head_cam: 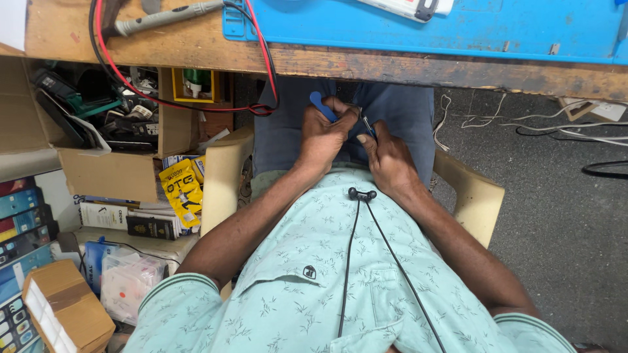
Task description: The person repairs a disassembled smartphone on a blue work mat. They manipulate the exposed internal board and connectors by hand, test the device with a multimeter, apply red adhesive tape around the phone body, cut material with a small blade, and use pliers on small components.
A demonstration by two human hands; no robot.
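Both my hands are in my lap, below the front edge of the wooden bench [392, 65]. My left hand [324, 134] is closed around a small tool with a blue handle [320, 104] that sticks out upward. Close beside it, my right hand [387, 160] pinches a small dark flat part [368, 125] between thumb and fingers; what that part is stays unclear. The two hands almost touch over my blue trousers [405, 111]. A pair of black earphones [362, 194] on a thin black cord hangs on my pale green shirt.
A blue work mat [458, 26] lies on the bench, with red and black leads [261, 46] and a grey probe [163, 18]. Left of my cream plastic chair [481, 202] stand cardboard boxes [111, 173] of parts, yellow packets [182, 189] and boxes. Cables [575, 127] lie on the grey floor.
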